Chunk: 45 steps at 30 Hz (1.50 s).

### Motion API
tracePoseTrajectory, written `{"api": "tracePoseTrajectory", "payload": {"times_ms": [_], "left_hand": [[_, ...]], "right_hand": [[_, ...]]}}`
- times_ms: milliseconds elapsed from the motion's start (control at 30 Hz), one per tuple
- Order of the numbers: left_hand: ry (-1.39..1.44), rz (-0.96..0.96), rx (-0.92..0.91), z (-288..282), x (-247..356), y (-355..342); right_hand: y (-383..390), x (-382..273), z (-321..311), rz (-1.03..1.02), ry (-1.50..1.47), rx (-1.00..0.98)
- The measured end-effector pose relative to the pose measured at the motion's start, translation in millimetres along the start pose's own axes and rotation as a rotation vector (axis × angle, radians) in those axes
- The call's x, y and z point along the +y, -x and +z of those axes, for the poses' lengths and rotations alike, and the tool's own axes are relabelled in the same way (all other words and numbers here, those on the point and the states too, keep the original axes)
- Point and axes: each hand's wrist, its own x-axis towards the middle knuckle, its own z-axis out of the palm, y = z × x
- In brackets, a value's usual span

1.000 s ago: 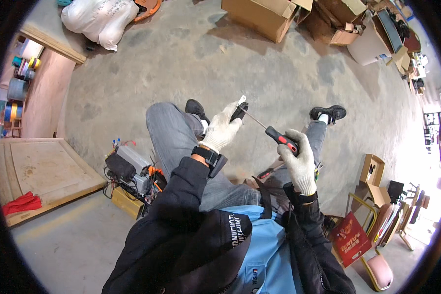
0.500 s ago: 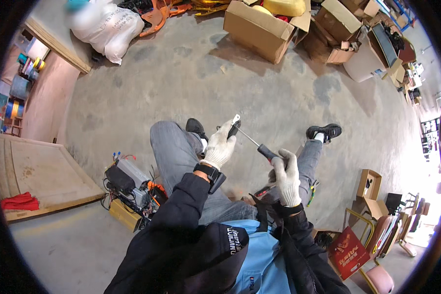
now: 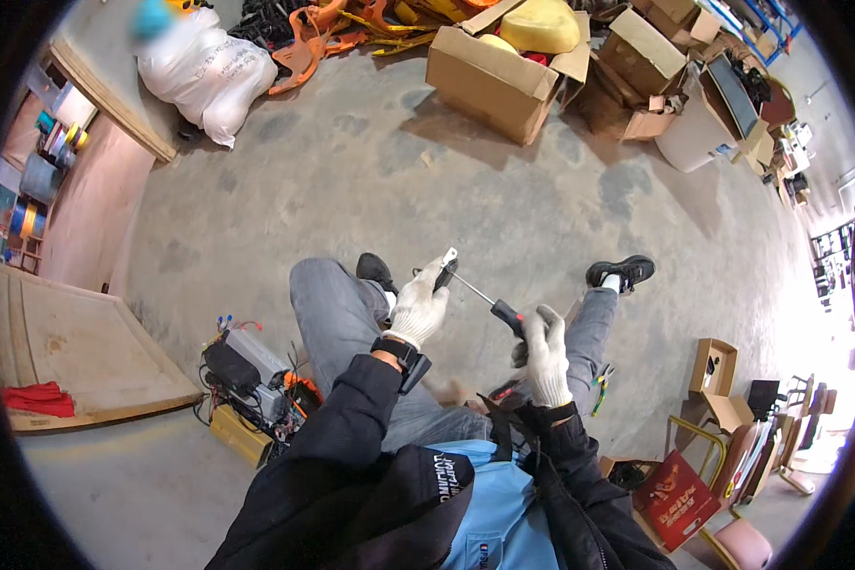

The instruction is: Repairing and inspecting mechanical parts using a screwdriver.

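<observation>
My left hand (image 3: pixel 420 309), in a white knit glove, is closed around a small black part with a white end (image 3: pixel 449 256). My right hand (image 3: pixel 547 356), gloved the same way, grips a screwdriver (image 3: pixel 507 317) by its black and red handle. The screwdriver's thin metal shaft points up and left, with its tip at the small part. Whether the tip sits in a screw is too small to tell. Both hands are in front of me, between my spread knees.
Left of my leg lies a bundle of grey and black electrical units with wires (image 3: pixel 256 356). Green-handled pliers (image 3: pixel 601 380) are by my right leg. Further off stand cardboard boxes (image 3: pixel 489 81), a white sack (image 3: pixel 204 71) and, at lower right, a red box (image 3: pixel 674 501).
The view has tilted up slightly, so the floor, boxes and my hands appear lower. My hands keep their holds on the part and the screwdriver.
</observation>
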Motion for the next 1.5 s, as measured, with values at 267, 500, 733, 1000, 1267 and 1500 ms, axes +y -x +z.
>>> {"api": "tracePoseTrajectory", "payload": {"times_ms": [267,500,733,1000,1267,1500], "left_hand": [[0.011,0.118,0.035,0,-4,0],[-0.049,-0.059,-0.027,-5,8,2],[-0.047,-0.056,-0.047,-10,15,5],[-0.069,-0.041,-0.021,-4,5,1],[0.004,0.053,0.052,1,-3,1],[-0.031,-0.131,-0.068,-10,14,3]], "right_hand": [[1,0,-1,-0.093,0.071,0.019],[3,-5,0,-0.097,0.124,-0.018],[-2,-6,-8,0.085,-0.004,-0.057],[-4,7,-5,-0.172,0.162,-0.035],[-7,16,-10,0.031,-0.007,-0.09],[-4,-4,-7,0.034,-0.085,-0.105]]}}
